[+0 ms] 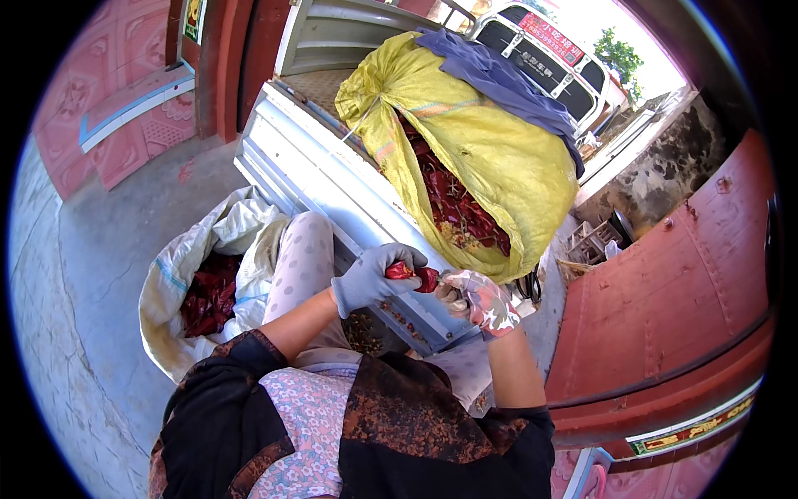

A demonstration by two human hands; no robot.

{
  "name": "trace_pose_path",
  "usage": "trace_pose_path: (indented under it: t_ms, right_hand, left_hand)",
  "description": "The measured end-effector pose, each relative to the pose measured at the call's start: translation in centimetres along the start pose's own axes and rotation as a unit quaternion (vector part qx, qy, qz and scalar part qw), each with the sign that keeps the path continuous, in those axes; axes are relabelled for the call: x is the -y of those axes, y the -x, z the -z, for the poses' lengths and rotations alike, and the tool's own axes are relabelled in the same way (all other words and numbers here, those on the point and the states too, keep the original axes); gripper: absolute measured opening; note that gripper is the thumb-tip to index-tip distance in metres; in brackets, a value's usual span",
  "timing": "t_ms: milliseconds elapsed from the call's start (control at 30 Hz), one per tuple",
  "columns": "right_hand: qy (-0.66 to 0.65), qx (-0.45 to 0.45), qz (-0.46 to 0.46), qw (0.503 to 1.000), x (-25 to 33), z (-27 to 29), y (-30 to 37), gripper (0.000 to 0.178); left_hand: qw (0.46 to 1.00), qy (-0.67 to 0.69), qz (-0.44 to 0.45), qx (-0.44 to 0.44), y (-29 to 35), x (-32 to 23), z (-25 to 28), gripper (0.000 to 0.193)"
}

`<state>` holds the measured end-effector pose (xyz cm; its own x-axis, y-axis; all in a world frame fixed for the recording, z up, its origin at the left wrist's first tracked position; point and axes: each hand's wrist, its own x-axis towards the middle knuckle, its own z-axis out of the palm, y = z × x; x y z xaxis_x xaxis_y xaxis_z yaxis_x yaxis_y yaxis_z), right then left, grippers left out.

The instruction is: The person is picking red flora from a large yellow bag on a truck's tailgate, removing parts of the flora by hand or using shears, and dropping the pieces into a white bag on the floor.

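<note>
left hand [372, 281] fingers pinch a dried red chili [413, 274], long axis running left-right toward the right hand [482, 301] closed at its other end, just below the yellow sack [499, 166].

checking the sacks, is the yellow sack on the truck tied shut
No, the yellow sack gapes open along its side, with dried red chillies showing inside.

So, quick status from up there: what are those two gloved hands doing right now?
Left hand, grey glove, pinching a red dried chili. Right hand, patterned glove, closed at the chili's other end. Yellow sack of chilies just behind; white sack at left. Nothing blocking.
</note>
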<state>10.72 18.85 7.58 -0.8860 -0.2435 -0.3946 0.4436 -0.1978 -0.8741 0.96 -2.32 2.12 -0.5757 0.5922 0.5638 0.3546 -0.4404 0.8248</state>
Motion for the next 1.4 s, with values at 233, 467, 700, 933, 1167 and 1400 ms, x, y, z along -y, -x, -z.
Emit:
trace_pose_path:
  t_ms: [233,467,700,933,1167,1400]
  right_hand:
    - [-0.145,-0.104,0.036,0.983,-2.7,-3.0,-1.0,0.03]
    - [0.085,-0.25,0.216,0.94,-1.5,-4.4,-0.5,0.03]
    - [0.419,-0.336,0.419,0.732,-3.4,-7.0,-2.9,0.02]
    - [0.313,-0.325,0.352,0.82,-3.8,-6.0,-3.7,0.008]
    - [-0.144,-0.188,0.225,0.945,-5.0,-4.5,-3.9,0.017]
    - [0.047,-0.272,0.2,0.94,-3.9,-4.5,-3.0,0.022]
  left_hand:
    - [0.973,0.13,0.188,-0.009,0.5,-0.7,-1.2,0.021]
    - [0.895,0.373,0.245,0.016,1.1,1.6,-0.3,0.023]
    - [0.89,0.385,0.225,0.096,1.8,3.6,-0.8,0.025]
    - [0.935,0.276,0.208,0.084,2.1,2.7,-0.8,0.014]
    - [0.941,0.292,0.166,0.046,2.1,1.4,-1.6,0.008]
    - [0.925,0.329,0.19,-0.005,2.9,2.5,1.7,0.018]
